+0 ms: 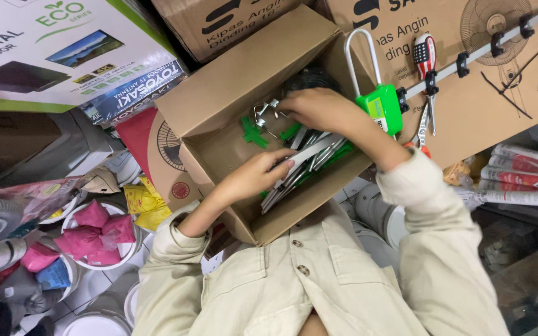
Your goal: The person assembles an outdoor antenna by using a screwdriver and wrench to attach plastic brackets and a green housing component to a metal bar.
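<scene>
Here, one open cardboard box (pixel 219 106), propped against the chest, flaps up. Inside, one loose bundle of silver strips (pixel 309 155) with green ends, lying slantwise along the near wall; too overlapped to count, likely a dozen or so. Left hand (pixel 253 175) low in the box, fingers curled round the top strip. Right hand (pixel 319 109) deeper in, fingers bent down over small metal hooks (pixel 268 109); impossible to tell whether pinching one or only touching. Beside the hooks, at least two green plastic pieces (pixel 253 132).

Probably best to keep the box level against the body, lift one strip at a time from the top of the bundle, and mind the sharp ends.

Outside, one green padlock (pixel 379 107) and one screwdriver (pixel 424 56).
</scene>
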